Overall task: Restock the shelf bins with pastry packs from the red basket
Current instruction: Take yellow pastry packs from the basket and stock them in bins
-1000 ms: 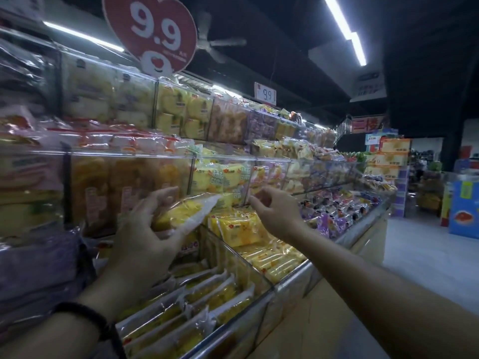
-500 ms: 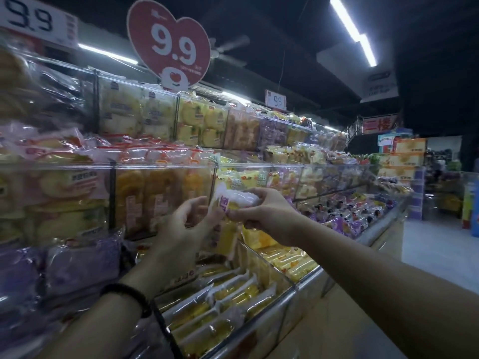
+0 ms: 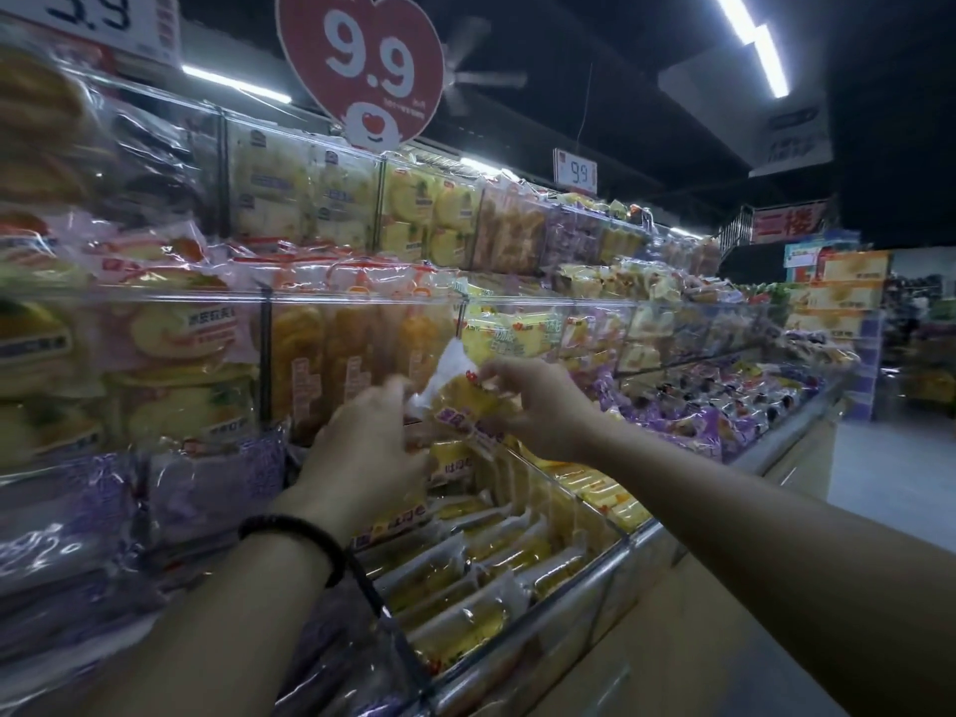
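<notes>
A clear-wrapped yellow pastry pack (image 3: 458, 393) is held up in front of the middle shelf's clear bins (image 3: 362, 302). My right hand (image 3: 538, 401) pinches its upper right edge. My left hand (image 3: 362, 452), with a black bracelet on the wrist, grips its lower left side, blurred by motion. Below them the bottom bin (image 3: 610, 556) holds rows of similar yellow packs. The red basket is not in view.
Tiered clear bins of wrapped pastries run along the left and recede to the right. A red heart sign (image 3: 362, 64) reading 9.9 hangs above. Purple packs (image 3: 698, 411) fill the lower bins to the right. An open aisle floor (image 3: 890, 489) lies at right.
My right hand reached across and took hold of the pack that my left hand held alone. Both hands now hold it, tilted upright. The view has shifted closer and leftward.
</notes>
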Available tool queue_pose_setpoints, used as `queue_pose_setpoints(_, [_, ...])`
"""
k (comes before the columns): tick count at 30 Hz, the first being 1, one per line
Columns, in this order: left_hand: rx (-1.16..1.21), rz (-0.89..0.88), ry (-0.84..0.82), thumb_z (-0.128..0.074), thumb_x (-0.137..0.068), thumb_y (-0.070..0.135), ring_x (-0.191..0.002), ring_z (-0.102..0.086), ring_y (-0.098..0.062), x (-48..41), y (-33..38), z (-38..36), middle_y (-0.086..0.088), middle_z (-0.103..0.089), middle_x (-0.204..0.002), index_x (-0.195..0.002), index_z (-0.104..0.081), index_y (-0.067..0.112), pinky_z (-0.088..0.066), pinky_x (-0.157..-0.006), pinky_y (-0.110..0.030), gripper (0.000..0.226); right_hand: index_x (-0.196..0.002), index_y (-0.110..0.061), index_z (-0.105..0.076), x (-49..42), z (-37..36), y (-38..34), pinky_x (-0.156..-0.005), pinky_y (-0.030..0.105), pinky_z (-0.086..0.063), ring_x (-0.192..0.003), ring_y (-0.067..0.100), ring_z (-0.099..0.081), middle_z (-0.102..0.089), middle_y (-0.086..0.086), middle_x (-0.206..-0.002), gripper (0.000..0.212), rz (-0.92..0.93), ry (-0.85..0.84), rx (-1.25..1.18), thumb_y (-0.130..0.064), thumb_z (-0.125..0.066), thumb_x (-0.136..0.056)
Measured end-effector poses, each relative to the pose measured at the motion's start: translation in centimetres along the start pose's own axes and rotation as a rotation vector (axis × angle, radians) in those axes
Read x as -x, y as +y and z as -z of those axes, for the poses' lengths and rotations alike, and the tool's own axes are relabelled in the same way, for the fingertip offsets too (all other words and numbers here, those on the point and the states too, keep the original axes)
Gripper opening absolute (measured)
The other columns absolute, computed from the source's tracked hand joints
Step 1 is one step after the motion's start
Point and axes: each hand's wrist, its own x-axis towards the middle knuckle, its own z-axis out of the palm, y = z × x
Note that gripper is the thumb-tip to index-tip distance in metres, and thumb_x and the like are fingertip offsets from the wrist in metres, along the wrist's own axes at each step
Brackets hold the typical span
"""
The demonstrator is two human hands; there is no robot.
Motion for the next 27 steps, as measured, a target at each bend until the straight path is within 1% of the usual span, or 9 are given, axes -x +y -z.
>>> queue_pose_setpoints(2, [-0.234, 0.033, -0.091, -0.074, -0.088, 0.034, -0.092, -0.065, -0.023, 0.3, -0.9, -0.4, 0.006, -0.066, -0.105, -0.091, -0.058, 0.037, -0.061, -0.081, -0.043, 0.016, -0.123, -0.032, -0.067, -0.1, -0.9, 0.2, -0.093, 0.039, -0.058, -0.112, 0.017, -0.064, -0.068, -0.006, -0.123, 0.042, 0.014, -0.093, 0.165, -0.015, -0.08, -0.088])
queue_pose_setpoints(3, [-0.26, 0.073, -0.116, -0.07, -0.089, 0.026, -0.09, -0.067, -0.026, 0.4, -1.4, -0.6, 0.002, -0.067, -0.103, -0.084, -0.06, 0.037, -0.061, -0.08, -0.042, 0.016, -0.124, -0.033, -0.066, -0.1, -1.5, 0.1, -0.094, 0.04, -0.058, -0.112, 0.018, -0.064, -0.068, -0.006, -0.124, 0.042, 0.036, -0.141, 0.26, -0.015, -0.079, -0.088])
queue_pose_setpoints(8, [-0.25, 0.175, -0.089, -0.063, -0.097, 0.01, -0.085, -0.062, -0.027, 0.1, -1.9, -0.5, -0.001, -0.062, -0.107, -0.106, -0.075, 0.041, -0.059, -0.077, -0.037, 0.035, -0.137, -0.038, -0.06, -0.4, -4.3, 0.0, -0.088, 0.036, -0.062, -0.112, 0.017, -0.064, -0.065, -0.005, -0.132, 0.055, 0.097, -0.18, 0.492, -0.006, -0.07, -0.092])
queue_pose_setpoints(12, [-0.278, 0.203, -0.121, -0.06, -0.095, -0.001, -0.087, -0.062, -0.027, 0.0, -1.7, -0.5, -0.002, -0.058, -0.11, -0.115, -0.074, 0.036, -0.063, -0.082, -0.043, 0.045, -0.145, -0.041, -0.055, -1.3, -5.8, 0.3, -0.089, 0.038, -0.061, -0.119, 0.021, -0.06, -0.064, -0.001, -0.133, 0.054, 0.21, -0.25, 0.672, -0.016, -0.066, -0.098])
queue_pose_setpoints(16, [-0.329, 0.159, -0.139, -0.056, -0.095, 0.005, -0.097, -0.069, -0.032, 0.1, -1.5, -0.7, -0.008, -0.068, -0.121, -0.12, -0.074, 0.035, -0.063, -0.084, -0.046, 0.042, -0.135, -0.03, -0.066, -1.3, -8.1, 0.2, -0.097, 0.047, -0.055, -0.129, 0.027, -0.051, -0.06, 0.005, -0.135, 0.04, 0.138, -0.251, 0.69, -0.019, -0.07, -0.097])
queue_pose_setpoints(20, [-0.349, 0.136, -0.193, -0.064, -0.087, 0.017, -0.088, -0.07, -0.029, 0.0, -1.5, -0.8, -0.003, -0.071, -0.108, -0.115, -0.075, 0.034, -0.065, -0.078, -0.044, 0.035, -0.138, -0.031, -0.064, -0.9, -8.7, 0.5, -0.112, 0.062, -0.045, -0.143, 0.039, -0.041, -0.05, 0.013, -0.145, 0.048, 0.04, -0.354, 0.684, -0.014, -0.073, -0.094])
queue_pose_setpoints(22, [-0.375, 0.137, -0.221, -0.067, -0.084, 0.024, -0.088, -0.068, -0.027, 0.0, -1.2, -0.8, -0.002, -0.069, -0.104, -0.114, -0.074, 0.034, -0.064, -0.077, -0.043, 0.033, -0.147, -0.031, -0.055, -0.6, -7.5, 0.2, -0.112, 0.058, -0.047, -0.143, 0.038, -0.045, -0.049, 0.01, -0.15, 0.068, 0.004, -0.416, 0.588, -0.003, -0.074, -0.089])
queue_pose_setpoints(24, [-0.391, 0.139, -0.241, -0.069, -0.084, 0.029, -0.089, -0.068, -0.027, 0.1, -0.9, -0.7, -0.002, -0.067, -0.104, -0.115, -0.072, 0.033, -0.064, -0.079, -0.043, 0.031, -0.155, -0.028, -0.044, 0.1, -5.8, -0.4, -0.108, 0.048, -0.053, -0.137, 0.029, -0.054, -0.053, 0.005, -0.151, 0.082, -0.053, -0.369, 0.452, 0.005, -0.073, -0.085])
queue_pose_setpoints(27, [-0.428, 0.117, -0.216, -0.067, -0.09, 0.038, -0.099, -0.066, -0.03, 0.4, -0.2, -0.3, -0.003, -0.067, -0.113, -0.12, -0.069, 0.03, -0.061, -0.087, -0.046, 0.031, -0.144, -0.024, -0.056, 2.4, -2.3, -1.7, -0.102, 0.031, -0.055, -0.125, 0.017, -0.062, -0.063, -0.001, -0.141, 0.055, 0.005, -0.246, 0.394, -0.003, -0.067, -0.094])
